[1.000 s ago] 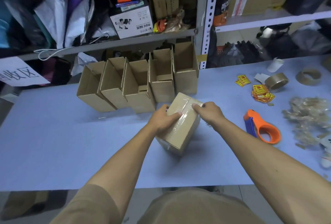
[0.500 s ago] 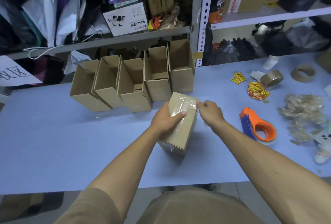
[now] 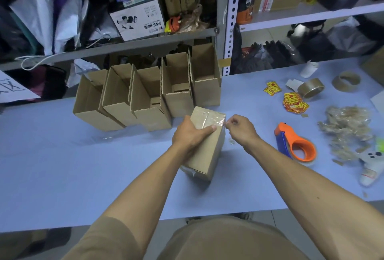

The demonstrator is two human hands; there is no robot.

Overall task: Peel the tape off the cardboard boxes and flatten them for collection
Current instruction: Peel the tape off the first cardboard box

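While my left hand (image 3: 192, 135) grips the box (image 3: 204, 145) standing on end on the desk (image 3: 62, 166), thumb across its taped top, my right hand (image 3: 239, 129) pinches the tape (image 3: 209, 119) at the top right edge, fingers closed on the film. It seems light, stiff cardboard that could tip, so I hold it high. Thin, clingy tape may tear; I would pull from the loose edge, low and slow.
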